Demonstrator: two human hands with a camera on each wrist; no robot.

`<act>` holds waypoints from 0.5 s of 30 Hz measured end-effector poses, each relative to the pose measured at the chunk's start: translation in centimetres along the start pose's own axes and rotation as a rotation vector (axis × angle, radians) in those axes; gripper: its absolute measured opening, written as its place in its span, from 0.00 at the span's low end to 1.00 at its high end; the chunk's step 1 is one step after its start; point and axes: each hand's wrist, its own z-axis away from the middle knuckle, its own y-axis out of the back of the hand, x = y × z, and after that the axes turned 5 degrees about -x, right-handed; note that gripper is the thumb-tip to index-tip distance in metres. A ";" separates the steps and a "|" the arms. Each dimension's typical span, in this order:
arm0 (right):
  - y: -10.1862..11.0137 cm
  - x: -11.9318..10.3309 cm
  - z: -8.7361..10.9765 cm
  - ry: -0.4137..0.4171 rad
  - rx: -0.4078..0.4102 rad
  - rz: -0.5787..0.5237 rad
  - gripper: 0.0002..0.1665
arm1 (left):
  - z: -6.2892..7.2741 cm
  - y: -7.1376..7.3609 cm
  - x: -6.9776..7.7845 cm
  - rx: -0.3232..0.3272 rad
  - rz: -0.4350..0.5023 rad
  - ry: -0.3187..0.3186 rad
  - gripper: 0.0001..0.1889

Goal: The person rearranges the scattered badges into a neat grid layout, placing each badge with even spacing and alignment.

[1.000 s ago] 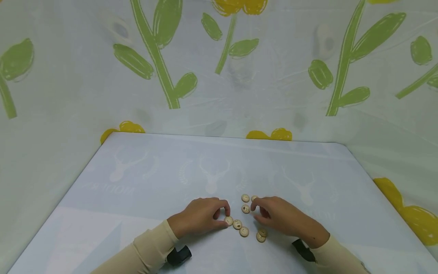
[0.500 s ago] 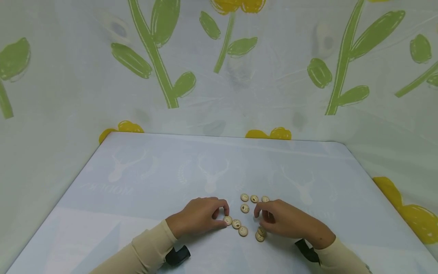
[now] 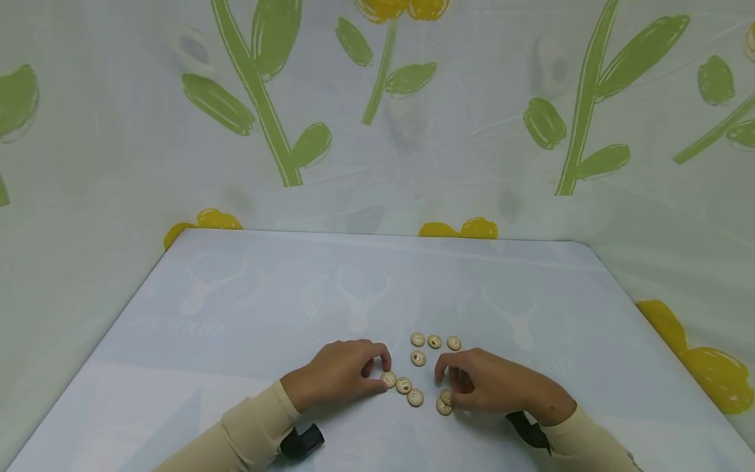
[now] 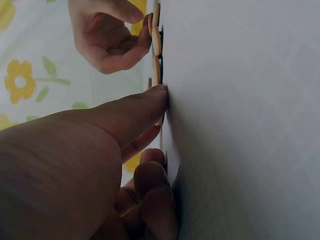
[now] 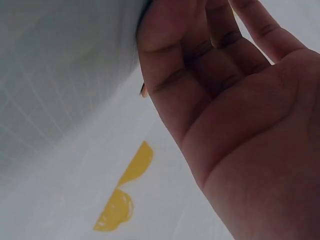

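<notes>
Tan discs, nine in view and several with small dark marks, lie on a table; two of them overlap in a pair that serves here as the landmark. At the pair is the right hand, its fingers curved, the thumb at the right side of the upper disc, the index fingertip bent down just beyond it; whether the hand grips that disc, I cannot tell. To the left of the pair, three discs form a slanting line, edge to edge or nearly so. The nearest of these to the pair has a small gap between; the farthest, the end disc, is pinched between the thumb and index finger of the left hand. Beyond the pair runs a short row of three discs with slim gaps, and a single disc sits beyond and left of the pair, just on the near side of the row's left end. The left wrist view shows discs edge-on past the left thumb. Beige sleeves cover both forearms, left and right of the pair, each with something black at the wrist. All around the pair spreads the whitish table, faintly printed with deer heads. Well beyond the pair hangs a pale cloth with green leaves and yellow flowers.
</notes>
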 end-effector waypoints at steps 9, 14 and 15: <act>-0.1 0.1 0.0 0.015 -0.016 0.001 0.14 | 0.0 -0.1 -0.1 -0.005 0.005 -0.003 0.11; -0.1 -0.1 0.1 0.011 -0.016 0.001 0.15 | 0.0 0.0 -0.2 -0.004 0.004 -0.007 0.11; -0.1 -0.1 0.0 0.011 -0.017 0.001 0.15 | 0.0 0.0 -0.2 -0.004 0.004 -0.004 0.11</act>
